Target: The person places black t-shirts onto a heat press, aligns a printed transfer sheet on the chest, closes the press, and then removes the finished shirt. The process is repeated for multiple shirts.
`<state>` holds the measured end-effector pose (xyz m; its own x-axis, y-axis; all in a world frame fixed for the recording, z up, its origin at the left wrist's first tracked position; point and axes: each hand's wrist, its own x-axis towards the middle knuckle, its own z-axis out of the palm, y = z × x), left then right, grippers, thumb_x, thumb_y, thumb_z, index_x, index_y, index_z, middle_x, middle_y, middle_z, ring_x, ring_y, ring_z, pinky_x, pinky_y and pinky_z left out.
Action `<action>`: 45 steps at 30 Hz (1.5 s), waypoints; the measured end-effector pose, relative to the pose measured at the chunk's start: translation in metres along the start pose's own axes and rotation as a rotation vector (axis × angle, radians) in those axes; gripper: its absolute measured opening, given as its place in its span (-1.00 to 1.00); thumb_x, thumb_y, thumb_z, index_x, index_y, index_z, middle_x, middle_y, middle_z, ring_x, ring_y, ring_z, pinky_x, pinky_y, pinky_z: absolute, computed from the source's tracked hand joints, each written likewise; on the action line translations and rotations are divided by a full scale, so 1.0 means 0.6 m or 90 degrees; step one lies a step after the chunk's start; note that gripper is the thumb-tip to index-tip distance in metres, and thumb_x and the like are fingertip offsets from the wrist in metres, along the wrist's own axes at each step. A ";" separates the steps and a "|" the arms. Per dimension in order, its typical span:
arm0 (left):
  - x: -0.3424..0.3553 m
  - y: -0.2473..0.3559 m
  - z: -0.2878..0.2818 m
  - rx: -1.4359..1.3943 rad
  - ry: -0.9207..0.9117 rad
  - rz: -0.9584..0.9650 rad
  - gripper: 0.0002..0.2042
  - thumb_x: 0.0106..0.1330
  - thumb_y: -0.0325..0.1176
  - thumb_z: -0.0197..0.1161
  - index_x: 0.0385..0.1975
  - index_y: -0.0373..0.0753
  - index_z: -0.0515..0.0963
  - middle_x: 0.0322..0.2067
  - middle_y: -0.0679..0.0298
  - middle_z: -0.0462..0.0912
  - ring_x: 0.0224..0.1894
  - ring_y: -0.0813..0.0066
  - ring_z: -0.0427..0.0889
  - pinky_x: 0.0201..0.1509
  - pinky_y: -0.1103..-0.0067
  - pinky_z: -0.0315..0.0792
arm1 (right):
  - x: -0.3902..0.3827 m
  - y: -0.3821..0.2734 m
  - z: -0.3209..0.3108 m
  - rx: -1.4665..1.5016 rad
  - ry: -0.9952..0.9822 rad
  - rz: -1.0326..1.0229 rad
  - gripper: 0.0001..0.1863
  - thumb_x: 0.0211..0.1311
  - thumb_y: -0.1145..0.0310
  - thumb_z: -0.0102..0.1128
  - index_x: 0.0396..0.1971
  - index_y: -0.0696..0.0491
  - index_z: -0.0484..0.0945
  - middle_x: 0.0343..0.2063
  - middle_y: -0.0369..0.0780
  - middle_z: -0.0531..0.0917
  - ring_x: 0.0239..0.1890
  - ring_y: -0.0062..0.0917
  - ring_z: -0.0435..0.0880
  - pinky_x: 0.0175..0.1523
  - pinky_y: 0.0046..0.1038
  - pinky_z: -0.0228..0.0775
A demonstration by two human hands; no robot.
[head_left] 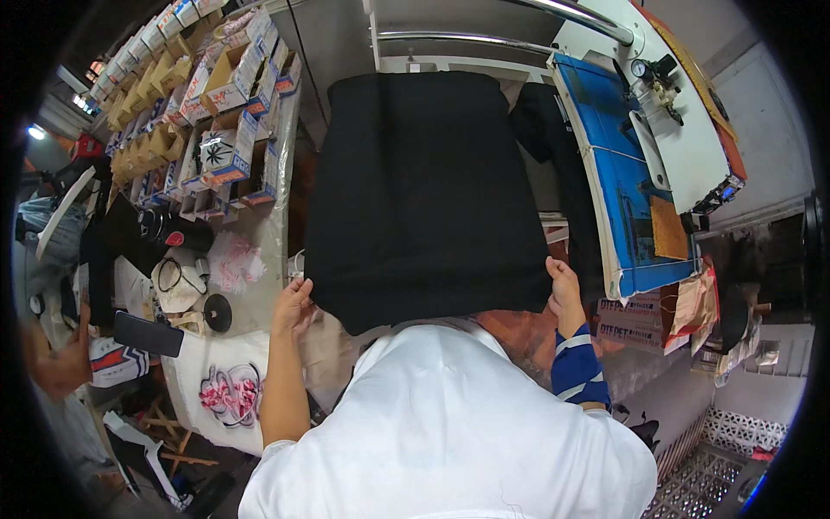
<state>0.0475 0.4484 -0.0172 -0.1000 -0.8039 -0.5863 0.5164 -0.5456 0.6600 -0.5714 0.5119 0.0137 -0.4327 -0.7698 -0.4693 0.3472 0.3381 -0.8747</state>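
A black shirt (424,190) lies spread over a flat support in front of me, its near edge hanging toward my body. A sleeve-like flap (536,121) hangs off at the far right. My left hand (296,307) pinches the near left corner of the cloth between thumb and fingers. At the near right edge, my right hand (564,285) grips the fabric, its fingers closed. Between the two hands the cloth looks nearly smooth. The support beneath it is mostly hidden.
A blue-faced panel (627,164) belonging to a machine with a pressure gauge (640,67) stands close on the right. Cardboard bins (229,82) fill the left side. A dark phone (148,334) and a white cloth with a pink print (232,394) lie nearer left. Another person's blurred arm (65,363) shows far left.
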 end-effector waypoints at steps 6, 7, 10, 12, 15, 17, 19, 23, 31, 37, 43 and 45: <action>0.003 0.006 0.009 -0.025 -0.020 0.021 -0.75 0.46 -0.41 0.36 0.06 -0.29 0.60 -0.08 0.23 0.75 -0.18 0.39 0.73 0.04 0.42 0.66 | 0.004 -0.037 0.006 -0.058 -0.067 0.067 -0.72 0.60 0.22 0.16 -0.13 0.15 0.65 -0.20 -0.25 0.76 -0.17 -0.55 0.73 -0.02 -0.48 0.57; 0.008 0.002 -0.006 -0.011 -0.019 0.039 -0.74 0.46 -0.41 0.36 0.08 -0.29 0.60 -0.07 0.22 0.75 -0.16 0.37 0.74 0.06 0.39 0.66 | -0.001 -0.049 0.017 -0.118 -0.069 0.093 -0.71 0.61 0.22 0.14 -0.09 0.16 0.66 -0.17 -0.25 0.76 -0.16 -0.53 0.72 -0.01 -0.47 0.57; 0.015 0.000 0.027 0.033 -0.017 0.018 -0.74 0.46 -0.39 0.37 0.06 -0.32 0.62 -0.09 0.21 0.76 -0.14 0.36 0.75 0.06 0.39 0.66 | 0.006 -0.019 0.008 -0.053 -0.073 0.029 -0.72 0.57 0.26 0.21 -0.06 0.20 0.66 -0.18 -0.26 0.75 -0.18 -0.57 0.71 -0.02 -0.48 0.57; 0.009 -0.006 0.023 0.170 -0.007 -0.049 -0.76 0.45 -0.38 0.38 0.02 -0.34 0.64 -0.13 0.21 0.76 -0.15 0.37 0.74 0.04 0.41 0.65 | -0.002 -0.003 0.005 -0.148 -0.061 0.004 -0.71 0.50 0.33 0.29 0.02 0.25 0.62 -0.19 -0.26 0.74 -0.19 -0.60 0.69 -0.02 -0.49 0.56; -0.051 -0.033 -0.039 0.369 -0.033 -0.205 -0.80 0.41 -0.38 0.42 -0.10 -0.36 0.69 -0.22 0.23 0.76 -0.19 0.43 0.71 -0.01 0.46 0.61 | -0.047 -0.003 -0.021 -0.284 -0.156 0.064 -0.58 0.41 0.44 0.37 0.18 0.26 0.52 -0.23 -0.30 0.71 -0.23 -0.66 0.64 -0.06 -0.54 0.52; -0.095 -0.014 -0.038 0.336 -0.044 -0.182 -0.79 0.40 -0.37 0.44 -0.12 -0.38 0.69 -0.26 0.25 0.74 -0.22 0.47 0.67 -0.04 0.51 0.56 | -0.086 -0.034 -0.033 -0.339 -0.157 0.026 -0.51 0.37 0.48 0.39 0.24 0.23 0.49 -0.25 -0.32 0.68 -0.26 -0.71 0.59 -0.11 -0.57 0.47; -0.143 0.040 -0.002 0.363 -0.005 -0.050 -0.75 0.40 -0.37 0.44 -0.06 -0.40 0.66 -0.29 0.27 0.72 -0.25 0.49 0.64 -0.03 0.55 0.51 | -0.129 -0.080 -0.035 -0.361 -0.062 -0.111 -0.51 0.35 0.50 0.39 0.26 0.18 0.52 -0.28 -0.35 0.64 -0.29 -0.74 0.54 -0.15 -0.60 0.41; -0.134 0.217 0.162 0.372 0.045 0.552 -0.66 0.42 -0.35 0.42 0.10 -0.35 0.56 -0.10 0.31 0.61 -0.10 0.57 0.53 0.06 0.59 0.42 | -0.085 -0.253 0.019 0.009 -0.122 -0.188 -0.59 0.39 0.25 0.41 0.11 0.13 0.59 -0.17 -0.33 0.68 -0.07 -0.55 0.64 0.10 -0.44 0.53; -0.103 0.611 0.419 0.469 0.144 1.078 -0.78 0.33 -0.54 0.43 -0.04 -0.26 0.73 -0.17 0.33 0.77 -0.14 0.62 0.69 -0.02 0.65 0.51 | -0.010 -0.713 0.255 -0.316 0.103 -0.703 -0.64 0.35 0.08 0.46 -0.44 0.07 0.66 -0.53 -0.39 0.57 -0.42 -0.71 0.48 -0.30 -0.58 0.26; -0.199 0.744 0.563 0.352 0.151 1.067 -0.67 0.41 -0.39 0.41 0.16 -0.21 0.67 -0.13 0.31 0.75 -0.16 0.61 0.64 0.01 0.61 0.50 | -0.028 -0.917 0.323 -0.118 -0.144 -0.873 -0.77 0.42 0.22 0.40 -0.26 0.10 0.68 -0.36 -0.34 0.66 -0.27 -0.67 0.57 -0.09 -0.59 0.40; -0.231 0.841 0.565 0.426 -0.039 1.090 -0.63 0.47 -0.39 0.35 0.25 -0.21 0.59 0.02 0.25 0.71 -0.05 0.62 0.59 0.14 0.56 0.45 | 0.009 -1.076 0.271 -0.130 -0.101 -1.009 -0.75 0.20 0.26 0.63 -0.41 -0.06 0.64 -0.39 -0.39 0.62 -0.35 -0.61 0.52 -0.07 -0.63 0.32; -0.260 0.885 0.536 0.649 0.137 0.857 -0.59 0.50 -0.38 0.31 0.31 -0.26 0.51 0.10 0.24 0.69 -0.02 0.55 0.62 0.22 0.53 0.45 | 0.034 -1.111 0.266 -0.268 -0.114 -0.940 -0.74 0.18 0.23 0.64 -0.45 -0.12 0.62 -0.42 -0.43 0.60 -0.40 -0.65 0.46 -0.12 -0.62 0.27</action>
<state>0.0639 0.2079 0.5754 0.0727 -0.7923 0.6058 -0.5902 0.4555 0.6664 -0.6789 0.1847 0.6065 -0.0556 -0.5873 0.8074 -0.5507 -0.6565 -0.5155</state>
